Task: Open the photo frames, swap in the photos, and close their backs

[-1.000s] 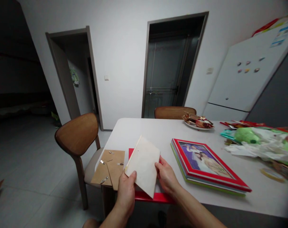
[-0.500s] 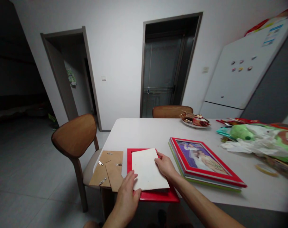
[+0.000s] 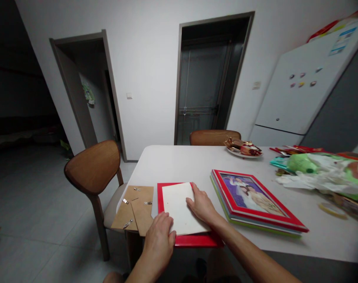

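As it lies at the near edge of a white table (image 3: 170, 163), a red frame (image 3: 199, 241) seems to jut out slightly, so a hard push there might tip it. On it rests a white card (image 3: 180, 214), its near side apparently raised; uneven pressure could bend it or leave it crooked. The left hand (image 3: 159, 237) covers the card's near left corner, thumb apart from the fingers; the right hand (image 3: 203, 206) lies over its right edge, thumb spread on top, neither hand clamped. Just left, overlapping brown boards (image 3: 142, 215) with metal clips (image 3: 148, 203) appear to overhang the table's corner; a knock might drop them. Rightward, a stack (image 3: 258, 216) of frames could slide if bumped. Farther back sits a loaded plate (image 3: 250, 157).
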`<state>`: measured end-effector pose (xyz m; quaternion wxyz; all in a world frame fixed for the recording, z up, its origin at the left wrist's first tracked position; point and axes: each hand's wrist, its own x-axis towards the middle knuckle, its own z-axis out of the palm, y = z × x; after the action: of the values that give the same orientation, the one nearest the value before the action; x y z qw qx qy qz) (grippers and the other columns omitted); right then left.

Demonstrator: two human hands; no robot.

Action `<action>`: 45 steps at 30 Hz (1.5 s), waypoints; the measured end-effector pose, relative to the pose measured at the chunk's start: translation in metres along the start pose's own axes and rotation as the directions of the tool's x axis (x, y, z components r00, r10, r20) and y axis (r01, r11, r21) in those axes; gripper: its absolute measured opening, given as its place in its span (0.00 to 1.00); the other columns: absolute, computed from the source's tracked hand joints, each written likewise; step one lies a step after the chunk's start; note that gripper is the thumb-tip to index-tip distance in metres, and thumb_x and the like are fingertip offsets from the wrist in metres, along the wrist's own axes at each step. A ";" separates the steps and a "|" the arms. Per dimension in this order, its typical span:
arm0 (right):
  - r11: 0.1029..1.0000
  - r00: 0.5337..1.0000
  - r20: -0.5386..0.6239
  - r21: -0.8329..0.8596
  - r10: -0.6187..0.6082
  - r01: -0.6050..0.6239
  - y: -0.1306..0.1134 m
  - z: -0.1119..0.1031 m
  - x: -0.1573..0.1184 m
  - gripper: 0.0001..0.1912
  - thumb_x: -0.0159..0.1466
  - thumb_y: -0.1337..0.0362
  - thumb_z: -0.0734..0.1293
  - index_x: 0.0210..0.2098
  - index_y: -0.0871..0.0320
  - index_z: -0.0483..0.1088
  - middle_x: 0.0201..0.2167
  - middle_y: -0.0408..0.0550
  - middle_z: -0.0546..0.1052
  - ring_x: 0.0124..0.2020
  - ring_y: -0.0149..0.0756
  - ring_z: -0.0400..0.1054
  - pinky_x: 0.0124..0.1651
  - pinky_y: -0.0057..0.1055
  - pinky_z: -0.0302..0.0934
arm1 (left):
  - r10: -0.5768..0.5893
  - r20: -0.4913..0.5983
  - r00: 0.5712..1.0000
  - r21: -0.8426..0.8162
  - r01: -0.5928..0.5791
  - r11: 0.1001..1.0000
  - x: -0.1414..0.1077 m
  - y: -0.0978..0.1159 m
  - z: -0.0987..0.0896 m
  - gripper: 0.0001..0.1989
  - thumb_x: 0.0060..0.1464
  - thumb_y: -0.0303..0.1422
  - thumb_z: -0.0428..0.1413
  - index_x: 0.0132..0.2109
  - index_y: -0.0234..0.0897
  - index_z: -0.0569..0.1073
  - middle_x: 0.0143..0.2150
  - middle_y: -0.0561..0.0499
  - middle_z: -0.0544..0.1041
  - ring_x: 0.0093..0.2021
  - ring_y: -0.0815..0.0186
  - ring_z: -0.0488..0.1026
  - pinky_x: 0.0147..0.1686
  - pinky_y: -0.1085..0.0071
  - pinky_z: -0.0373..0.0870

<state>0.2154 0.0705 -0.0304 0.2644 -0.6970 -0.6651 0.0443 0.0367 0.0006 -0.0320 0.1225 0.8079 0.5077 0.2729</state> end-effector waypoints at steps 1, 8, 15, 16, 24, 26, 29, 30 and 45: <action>1.000 1.000 0.009 0.000 -0.024 0.024 0.002 0.002 -0.001 0.31 0.54 0.64 0.58 0.56 0.68 0.48 0.41 0.60 0.70 0.43 0.42 0.62 0.43 0.34 0.53 | 0.003 0.010 1.000 0.013 -0.003 1.000 0.001 0.000 -0.001 0.13 0.46 0.24 0.47 0.40 0.32 0.70 0.48 0.41 0.69 0.51 0.57 0.63 0.50 0.57 0.60; 0.991 0.992 0.011 -0.041 -0.124 0.124 0.007 0.011 -0.006 0.27 0.54 0.66 0.59 0.53 0.66 0.55 0.51 0.58 0.63 0.51 0.43 0.54 0.49 0.35 0.50 | 0.039 0.009 0.999 0.033 -0.039 0.999 0.000 0.004 0.001 0.12 0.48 0.24 0.45 0.36 0.36 0.71 0.47 0.44 0.70 0.52 0.57 0.62 0.50 0.58 0.60; 0.981 0.981 0.028 -0.010 -0.194 0.194 -0.014 0.003 -0.019 0.21 0.56 0.65 0.58 0.49 0.63 0.62 0.49 0.56 0.65 0.49 0.43 0.57 0.50 0.38 0.49 | -0.019 -0.046 0.999 -0.008 0.018 1.000 -0.016 -0.036 -0.024 0.23 0.44 0.25 0.49 0.50 0.37 0.63 0.56 0.43 0.61 0.57 0.59 0.55 0.54 0.57 0.54; 0.972 0.971 0.040 0.026 -0.236 0.235 -0.024 0.001 -0.024 0.20 0.56 0.65 0.58 0.48 0.62 0.63 0.48 0.56 0.66 0.49 0.42 0.57 0.50 0.37 0.48 | -0.064 -0.045 0.997 0.027 0.065 0.997 -0.020 -0.050 -0.031 0.25 0.42 0.25 0.50 0.51 0.36 0.62 0.57 0.43 0.59 0.57 0.58 0.54 0.54 0.56 0.52; 0.873 0.853 0.191 0.153 -0.487 0.464 -0.117 0.023 -0.055 0.22 0.52 0.54 0.62 0.44 0.56 0.64 0.39 0.52 0.70 0.41 0.43 0.60 0.44 0.41 0.50 | -0.264 -0.198 0.944 0.179 0.299 0.937 -0.032 -0.129 -0.041 0.24 0.39 0.25 0.50 0.48 0.35 0.63 0.54 0.43 0.64 0.54 0.58 0.60 0.52 0.61 0.58; 0.879 0.863 0.173 0.144 -0.475 0.455 -0.125 0.031 -0.056 0.26 0.48 0.55 0.65 0.46 0.56 0.62 0.39 0.53 0.69 0.41 0.45 0.59 0.44 0.42 0.50 | -0.265 -0.235 0.935 0.160 0.306 0.939 -0.031 -0.131 -0.038 0.22 0.40 0.25 0.49 0.47 0.36 0.64 0.52 0.44 0.66 0.52 0.58 0.63 0.51 0.61 0.60; 0.880 0.885 0.123 0.235 -0.448 0.413 -0.125 0.029 -0.054 0.28 0.47 0.64 0.64 0.48 0.55 0.60 0.40 0.51 0.67 0.41 0.41 0.59 0.43 0.38 0.52 | -0.264 -0.258 0.929 0.140 0.307 0.941 -0.031 -0.121 -0.041 0.20 0.40 0.26 0.49 0.45 0.36 0.66 0.51 0.44 0.67 0.51 0.57 0.64 0.49 0.60 0.62; 0.873 0.891 0.099 0.274 -0.443 0.403 -0.122 0.024 -0.054 0.28 0.47 0.66 0.64 0.48 0.55 0.60 0.41 0.51 0.66 0.41 0.40 0.58 0.42 0.36 0.53 | -0.250 -0.267 0.931 0.130 0.292 0.948 -0.031 -0.115 -0.044 0.20 0.40 0.27 0.50 0.45 0.36 0.66 0.51 0.44 0.67 0.51 0.57 0.64 0.49 0.61 0.62; 0.936 0.940 0.116 0.190 -0.321 0.296 0.005 -0.037 -0.066 0.19 0.51 0.67 0.59 0.42 0.59 0.68 0.45 0.53 0.68 0.46 0.40 0.59 0.50 0.38 0.53 | -0.086 0.081 0.993 -0.029 0.088 0.996 0.001 0.005 -0.007 0.23 0.43 0.26 0.53 0.50 0.29 0.64 0.55 0.37 0.61 0.55 0.57 0.58 0.54 0.60 0.56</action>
<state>0.2274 -0.0032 -0.0201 0.2775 -0.5536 -0.7776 0.1091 0.0368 -0.0008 -0.0237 0.1677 0.7932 0.5325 0.2430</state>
